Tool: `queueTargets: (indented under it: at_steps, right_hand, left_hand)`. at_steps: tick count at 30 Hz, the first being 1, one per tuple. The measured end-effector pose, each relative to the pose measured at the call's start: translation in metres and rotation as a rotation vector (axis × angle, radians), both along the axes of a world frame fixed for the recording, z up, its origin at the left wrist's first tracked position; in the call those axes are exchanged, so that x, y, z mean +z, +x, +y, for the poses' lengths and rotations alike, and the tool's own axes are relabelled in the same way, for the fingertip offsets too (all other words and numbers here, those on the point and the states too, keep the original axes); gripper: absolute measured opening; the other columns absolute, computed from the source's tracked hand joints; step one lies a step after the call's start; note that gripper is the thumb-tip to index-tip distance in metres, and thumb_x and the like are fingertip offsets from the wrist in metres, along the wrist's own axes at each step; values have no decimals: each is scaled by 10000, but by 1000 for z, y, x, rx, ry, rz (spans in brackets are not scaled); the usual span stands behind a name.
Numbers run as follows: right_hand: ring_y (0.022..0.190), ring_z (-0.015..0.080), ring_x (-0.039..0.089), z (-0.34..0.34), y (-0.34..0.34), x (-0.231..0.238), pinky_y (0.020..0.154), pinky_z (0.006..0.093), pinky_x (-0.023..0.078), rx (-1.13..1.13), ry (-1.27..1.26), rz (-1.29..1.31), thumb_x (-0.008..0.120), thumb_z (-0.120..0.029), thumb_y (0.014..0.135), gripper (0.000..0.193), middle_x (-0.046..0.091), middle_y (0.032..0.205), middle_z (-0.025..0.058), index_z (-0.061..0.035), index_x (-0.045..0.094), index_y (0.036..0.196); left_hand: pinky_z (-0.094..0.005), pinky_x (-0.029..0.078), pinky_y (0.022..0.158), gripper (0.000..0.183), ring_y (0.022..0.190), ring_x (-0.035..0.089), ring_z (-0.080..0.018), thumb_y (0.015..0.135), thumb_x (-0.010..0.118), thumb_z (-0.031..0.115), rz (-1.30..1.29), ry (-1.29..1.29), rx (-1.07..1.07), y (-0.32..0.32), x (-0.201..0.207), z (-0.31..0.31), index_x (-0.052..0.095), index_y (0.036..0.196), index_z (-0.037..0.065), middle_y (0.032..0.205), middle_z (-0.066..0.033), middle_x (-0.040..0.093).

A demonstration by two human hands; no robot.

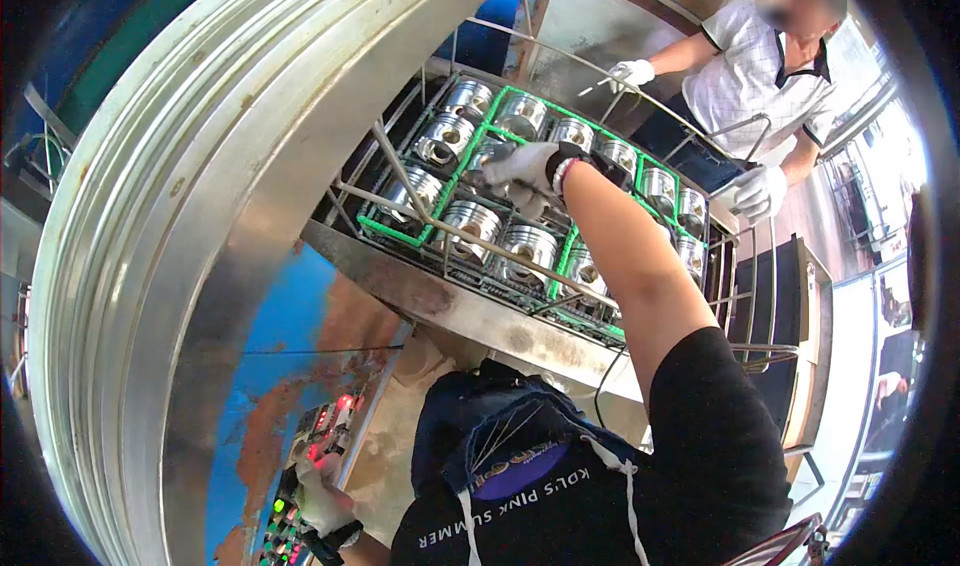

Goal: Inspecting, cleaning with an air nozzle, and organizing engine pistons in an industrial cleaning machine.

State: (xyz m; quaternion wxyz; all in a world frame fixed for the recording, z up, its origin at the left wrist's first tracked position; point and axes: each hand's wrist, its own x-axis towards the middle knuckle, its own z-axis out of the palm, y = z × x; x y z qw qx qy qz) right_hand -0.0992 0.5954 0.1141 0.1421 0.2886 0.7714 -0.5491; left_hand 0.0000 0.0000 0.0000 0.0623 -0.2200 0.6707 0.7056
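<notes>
My right hand (522, 173), in a pale work glove, reaches across a wire basket of shiny metal pistons. Its fingers are bent round a piston (487, 154) in the basket's middle; the palm hides part of that piston. Around it stand more pistons, among them a ringed piston (470, 228) nearer to me and another piston (522, 116) beyond. Green-coated wire dividers (395, 232) separate them. Down at the lower left, my gloved left hand (325, 501) is at a control panel (283, 526) with lit red and green buttons. Its fingertips are too indistinct to read.
A large ridged metal housing (150, 266) fills the left side close by. Bare wire rails (500, 253) rim the basket, which sits on a metal ledge (450, 301). Across it stands a co-worker (760, 76) in white gloves, one hand holding a thin white stick.
</notes>
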Motion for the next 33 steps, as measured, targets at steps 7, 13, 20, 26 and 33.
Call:
queueTargets:
  at_steps: [7, 13, 20, 26, 33]
  right_hand:
    - [529, 169, 565, -16, -51, -51, 450, 389, 553, -197, -115, 18, 716, -435, 881, 385, 607, 717, 43, -51, 687, 874]
    - [495, 116, 514, 8, -51, -43, 422, 301, 456, -276, -138, 155, 749, -451, 858, 417, 590, 676, 18, -40, 677, 865]
    - [795, 280, 717, 41, -62, -44, 605, 443, 624, -489, 252, 50, 632, -464, 899, 538, 672, 1132, 192, -50, 623, 1244]
    - [704, 265, 670, 67, -45, -45, 542, 512, 620, -573, 46, 90, 675, -391, 894, 458, 646, 967, 161, -64, 612, 1209]
    - [449, 152, 498, 88, 21, -24, 440, 376, 546, -476, -26, -30, 674, -370, 878, 334, 490, 579, 31, -81, 569, 747]
  left_hand:
    - [-321, 519, 801, 523, 813, 663, -201, 891, 689, 409, 48, -8, 47, -24, 1, -1, 676, 1110, -65, 899, -128, 715]
    - [-326, 534, 797, 536, 821, 674, -200, 921, 646, 420, 68, -51, 13, -35, 8, -3, 636, 1189, -43, 916, -132, 721]
    - [-345, 551, 757, 505, 762, 672, -197, 969, 585, 435, 5, -85, -2, -52, -14, -25, 597, 1246, 13, 872, -109, 721]
    - [-393, 549, 734, 525, 815, 645, -221, 953, 584, 501, -54, 78, -36, -71, -56, -66, 575, 1286, 95, 867, -69, 667]
    - [-406, 552, 702, 569, 900, 619, -209, 920, 613, 538, -78, 111, -158, -94, -18, -47, 562, 1283, 104, 942, -58, 644]
